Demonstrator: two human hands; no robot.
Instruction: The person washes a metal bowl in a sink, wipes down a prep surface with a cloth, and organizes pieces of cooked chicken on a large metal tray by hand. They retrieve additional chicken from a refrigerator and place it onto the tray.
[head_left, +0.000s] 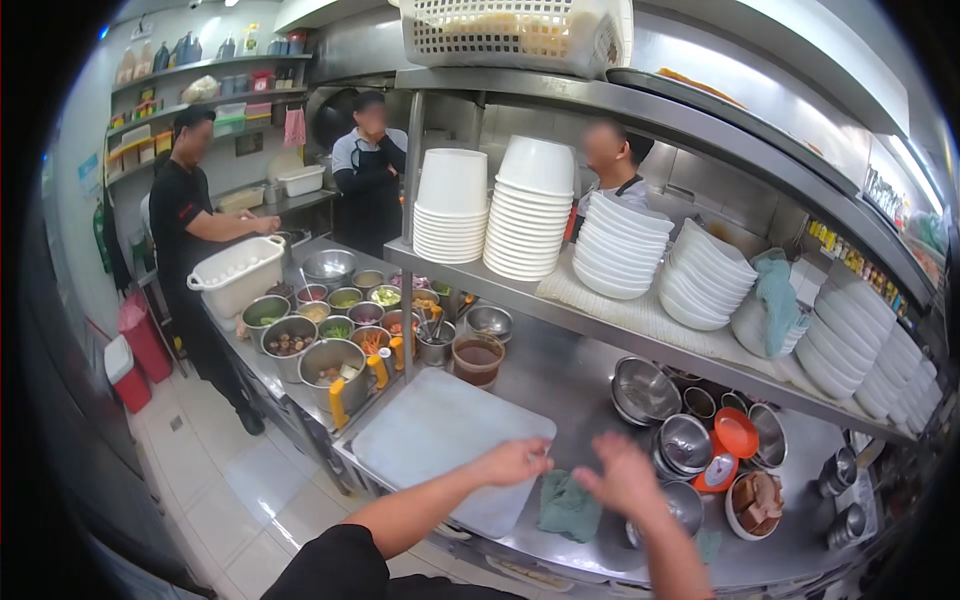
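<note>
The left hand [512, 464], half-curled, hovers over a white cutting board [440, 425] while the right hand [624, 478] spreads beside a green cloth [568, 510] on the desk [570, 420], both released.

Cutting board [440, 425] stretches left from the left fingers [538, 464]; cloth [568, 508] lies near the right fingers [610, 450], scale [718, 471] farther right!

We wear a black left sleeve [335, 562]; beyond it, our forearm [425, 508] and left hand [515, 463] are bare, like our right hand [622, 478].
</note>
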